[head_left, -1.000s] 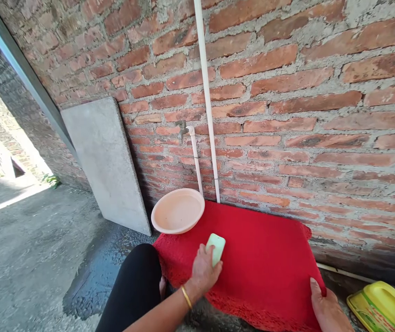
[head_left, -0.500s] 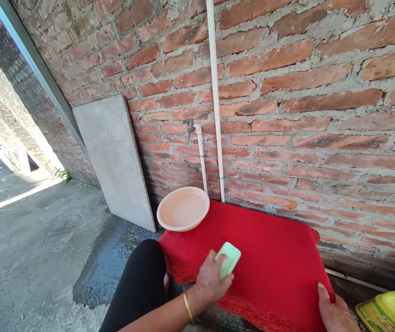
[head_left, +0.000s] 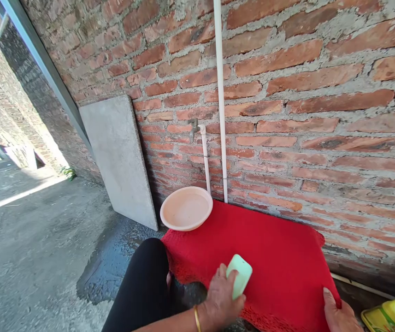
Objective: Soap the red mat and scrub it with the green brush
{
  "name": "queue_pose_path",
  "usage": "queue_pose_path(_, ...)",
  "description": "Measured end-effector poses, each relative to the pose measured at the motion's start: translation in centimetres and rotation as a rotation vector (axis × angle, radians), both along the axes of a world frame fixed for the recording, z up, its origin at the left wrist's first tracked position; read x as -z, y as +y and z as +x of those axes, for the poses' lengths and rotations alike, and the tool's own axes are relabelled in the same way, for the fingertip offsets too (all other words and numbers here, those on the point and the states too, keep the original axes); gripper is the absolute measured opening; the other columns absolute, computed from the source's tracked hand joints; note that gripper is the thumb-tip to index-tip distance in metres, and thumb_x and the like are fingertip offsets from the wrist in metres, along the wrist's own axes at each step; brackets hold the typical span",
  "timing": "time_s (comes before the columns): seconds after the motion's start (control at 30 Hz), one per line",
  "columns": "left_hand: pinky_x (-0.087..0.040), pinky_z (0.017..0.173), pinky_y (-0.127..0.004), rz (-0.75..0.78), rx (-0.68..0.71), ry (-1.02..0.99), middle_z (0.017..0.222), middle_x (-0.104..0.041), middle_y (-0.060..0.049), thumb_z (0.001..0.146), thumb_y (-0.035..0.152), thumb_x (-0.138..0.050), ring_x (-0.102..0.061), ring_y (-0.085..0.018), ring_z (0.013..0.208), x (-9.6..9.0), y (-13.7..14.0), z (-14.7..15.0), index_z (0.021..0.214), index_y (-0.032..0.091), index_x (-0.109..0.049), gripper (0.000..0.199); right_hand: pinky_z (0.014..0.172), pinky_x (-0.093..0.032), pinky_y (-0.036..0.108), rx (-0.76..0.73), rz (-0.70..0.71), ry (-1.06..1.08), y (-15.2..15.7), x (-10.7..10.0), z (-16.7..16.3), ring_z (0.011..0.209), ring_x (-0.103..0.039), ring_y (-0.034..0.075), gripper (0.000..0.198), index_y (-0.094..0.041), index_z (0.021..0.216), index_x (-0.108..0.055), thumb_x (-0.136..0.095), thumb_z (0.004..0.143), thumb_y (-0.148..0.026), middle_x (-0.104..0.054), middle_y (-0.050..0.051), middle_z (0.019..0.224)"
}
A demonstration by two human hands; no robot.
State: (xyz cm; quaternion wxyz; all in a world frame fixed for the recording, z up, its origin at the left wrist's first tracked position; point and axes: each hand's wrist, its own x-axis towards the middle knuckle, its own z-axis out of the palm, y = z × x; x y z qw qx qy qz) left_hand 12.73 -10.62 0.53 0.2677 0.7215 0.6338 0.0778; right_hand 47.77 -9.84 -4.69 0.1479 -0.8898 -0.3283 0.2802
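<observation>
My left hand [head_left: 220, 295], a gold bangle at its wrist, is closed round a pale green scrub brush [head_left: 241, 274]. It presses the brush flat on the red cloth [head_left: 276, 249], near the cloth's front edge; any bristles are hidden underneath. At the cloth's right edge, my right hand [head_left: 342, 311] pinches the border, thumb on top and fingers out of sight below. The cloth covers a low surface and hangs over the front with a rough, textured border. On its back left corner sits a pale pink basin [head_left: 186, 210].
Behind stands a brick wall [head_left: 287, 124] with a tap [head_left: 193, 129] above the basin and a white pipe [head_left: 221, 101]. A grey slab [head_left: 119, 161] leans at the left, by wet floor [head_left: 107, 272]. Something yellow and green [head_left: 391, 316] lies at the lower right.
My left hand has slid the brush a little right and toward me over the cloth. My right hand keeps its hold on the edge. The whole view has shifted slightly.
</observation>
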Motion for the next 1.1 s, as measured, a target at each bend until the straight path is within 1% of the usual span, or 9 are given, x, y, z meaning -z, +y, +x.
queue_pose_path(0.1,-0.038,0.116,-0.046,-0.080,0.208,-0.098,0.151,-0.047,-0.009,0.071,0.056,-0.070,-0.048,-0.036,0.134,0.3,-1.6,3.2,0.144,0.035,-0.052,0.078,0.103,-0.049,0.055,0.000,-0.004,-0.011,0.0,-0.2,-0.2,0.127,-0.060,0.040,0.102,-0.002,0.150,-0.040,-0.004,0.089,-0.075,-0.056,0.032,0.140)
queue_pose_path(0.17,-0.042,0.112,-0.045,-0.073,0.240,-0.129,0.144,-0.052,-0.008,0.070,0.057,-0.070,-0.053,-0.034,0.127,-0.1,-1.7,3.3,0.143,0.038,-0.052,0.077,0.103,-0.049,0.055,-0.005,-0.014,-0.017,-0.1,-0.4,-0.4,0.127,-0.060,0.040,0.103,-0.003,0.150,-0.040,-0.002,0.088,-0.076,-0.057,0.032,0.139)
queue_pose_path(0.43,-0.047,0.100,-0.031,0.173,-0.251,0.072,0.127,-0.056,-0.009,0.091,0.039,-0.057,-0.059,-0.023,0.116,-2.5,5.9,-5.1,0.140,0.025,-0.051,0.051,0.105,-0.045,0.061,0.016,-0.039,0.033,-0.4,-1.8,-1.5,0.133,-0.054,0.042,0.102,-0.007,0.153,-0.035,0.001,0.087,-0.077,-0.052,0.032,0.144)
queue_pose_path(0.53,-0.047,0.098,-0.032,0.177,-0.310,0.148,0.127,-0.055,-0.012,0.094,0.037,-0.055,-0.058,-0.024,0.118,-2.5,7.4,-5.7,0.142,0.020,-0.049,0.051,0.107,-0.043,0.061,0.042,-0.066,0.048,-0.5,-2.7,-2.0,0.134,-0.053,0.042,0.097,-0.012,0.154,-0.035,-0.003,0.089,-0.076,-0.052,0.028,0.146)
queue_pose_path(0.67,-0.044,0.107,-0.038,0.149,-0.138,0.143,0.135,-0.054,-0.014,0.090,0.040,-0.058,-0.056,-0.028,0.122,-1.7,5.7,-1.6,0.143,0.021,-0.051,0.056,0.105,-0.046,0.060,0.043,-0.047,0.023,-0.6,-2.9,-2.1,0.131,-0.057,0.040,0.093,-0.011,0.152,-0.037,-0.004,0.091,-0.073,-0.055,0.027,0.143)
queue_pose_path(0.77,-0.032,0.119,-0.050,0.112,0.088,0.082,0.152,-0.043,-0.017,0.087,0.047,-0.059,-0.041,-0.039,0.140,-1.4,3.1,3.2,0.148,0.022,-0.049,0.067,0.107,-0.045,0.059,0.045,-0.037,0.026,-0.6,-2.6,-2.0,0.129,-0.058,0.040,0.094,-0.011,0.152,-0.037,-0.005,0.091,-0.074,-0.056,0.027,0.143)
queue_pose_path(0.9,-0.032,0.119,-0.056,-0.040,0.313,-0.106,0.156,-0.040,-0.016,0.081,0.054,-0.061,-0.041,-0.043,0.139,-2.5,-0.3,8.2,0.146,0.024,-0.051,0.072,0.110,-0.042,0.057,0.058,-0.044,0.037,-0.6,-2.8,-2.1,0.132,-0.056,0.040,0.094,-0.011,0.152,-0.037,-0.006,0.091,-0.074,-0.053,0.027,0.146)
queue_pose_path(1.0,-0.040,0.114,-0.052,-0.102,0.398,-0.210,0.147,-0.049,-0.013,0.078,0.051,-0.063,-0.049,-0.038,0.132,-3.7,-1.6,9.4,0.144,0.026,-0.052,0.071,0.109,-0.044,0.055,0.055,-0.054,0.034,-0.7,-3.5,-2.5,0.131,-0.057,0.039,0.091,-0.011,0.151,-0.038,-0.007,0.092,-0.073,-0.054,0.026,0.146)
queue_pose_path(1.1,-0.042,0.113,-0.047,-0.068,0.322,-0.251,0.139,-0.055,-0.010,0.080,0.052,-0.061,-0.052,-0.032,0.127,-4.2,-1.1,8.1,0.140,0.028,-0.055,0.065,0.108,-0.043,0.057,0.067,-0.068,0.029,-0.7,-4.0,-2.9,0.132,-0.056,0.039,0.088,-0.013,0.152,-0.038,-0.008,0.093,-0.071,-0.053,0.025,0.146)
